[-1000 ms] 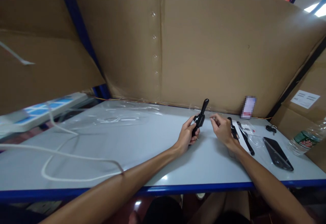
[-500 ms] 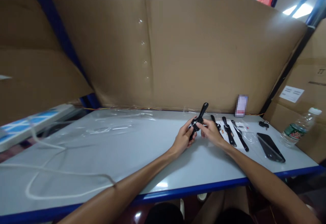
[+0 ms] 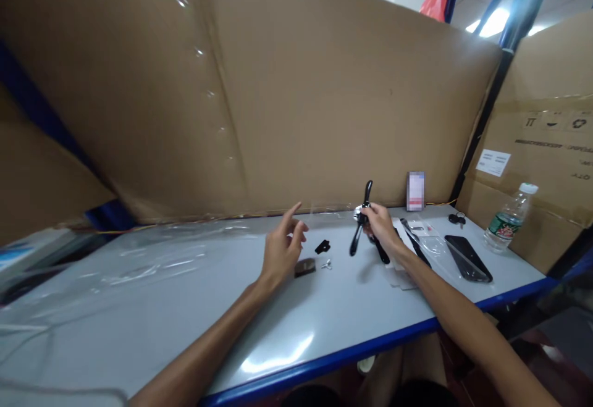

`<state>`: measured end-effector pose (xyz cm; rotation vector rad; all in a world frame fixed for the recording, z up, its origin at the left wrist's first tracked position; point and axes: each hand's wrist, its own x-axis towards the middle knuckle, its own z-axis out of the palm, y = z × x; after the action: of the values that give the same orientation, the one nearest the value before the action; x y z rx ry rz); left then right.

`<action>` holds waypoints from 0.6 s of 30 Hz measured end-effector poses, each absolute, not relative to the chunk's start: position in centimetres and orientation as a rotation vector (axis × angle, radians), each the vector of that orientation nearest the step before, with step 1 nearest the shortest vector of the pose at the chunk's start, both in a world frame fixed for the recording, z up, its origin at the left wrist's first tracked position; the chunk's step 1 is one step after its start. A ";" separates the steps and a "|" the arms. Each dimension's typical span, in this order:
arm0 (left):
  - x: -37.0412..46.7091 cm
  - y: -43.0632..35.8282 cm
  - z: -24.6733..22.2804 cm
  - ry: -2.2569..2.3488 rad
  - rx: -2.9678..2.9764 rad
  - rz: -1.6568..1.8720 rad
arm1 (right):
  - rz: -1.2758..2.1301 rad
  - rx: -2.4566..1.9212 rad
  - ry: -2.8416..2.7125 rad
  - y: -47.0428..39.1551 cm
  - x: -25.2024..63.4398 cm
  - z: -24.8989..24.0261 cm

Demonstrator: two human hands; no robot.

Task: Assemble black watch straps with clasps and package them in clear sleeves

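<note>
In the head view, my right hand (image 3: 380, 225) is closed around the middle of a black spokeshave (image 3: 356, 243), holding it upright above the table with a handle at each end. My left hand (image 3: 281, 247) is empty, its fingers apart, hovering over the table to the left. Close beside it lie a flat dark rectangular blade (image 3: 304, 267), a small black cap piece (image 3: 323, 246) and small silver screws (image 3: 327, 264). More black spokeshaves (image 3: 419, 249) rest to the right on white paper, partly hidden by my right hand and forearm.
A clear plastic bag (image 3: 435, 243), a dark phone (image 3: 467, 259), keys (image 3: 456, 218) and a water bottle (image 3: 507, 222) occupy the table's right side. An upright lit screen (image 3: 416, 191) leans at the back. Cardboard (image 3: 324, 98) walls the rear; clear plastic film (image 3: 171, 265) lies left.
My left hand has let go of the spokeshave and moved left; my right hand alone holds it. The blade, cap piece and screws now show on the table. The view has turned right.
</note>
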<state>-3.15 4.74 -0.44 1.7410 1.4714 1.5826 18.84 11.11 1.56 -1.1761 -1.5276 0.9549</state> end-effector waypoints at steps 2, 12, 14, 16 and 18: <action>-4.7 5.6 -0.7 1.712 1.880 1.506 | 0.871 -1.331 -1.621 12.1 20.2 1.8; -6.4 6.2 -0.7 1.924 2.303 0.584 | 0.735 -1.547 -1.963 12.7 20.5 -0.9; -5.6 5.8 -0.8 1.856 2.338 0.557 | 0.718 -1.578 -2.010 12.4 20.2 -1.0; -4.8 5.6 -1.1 1.837 2.355 0.558 | 0.685 -1.616 -2.055 12.2 20.0 -0.9; -4.1 5.5 -1.6 1.824 2.362 0.556 | 0.612 -1.644 -2.103 11.9 19.9 -0.8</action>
<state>-4.15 5.47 -1.56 2.3623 1.8238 0.5561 19.94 11.89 -0.82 -1.6435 -2.1035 0.6118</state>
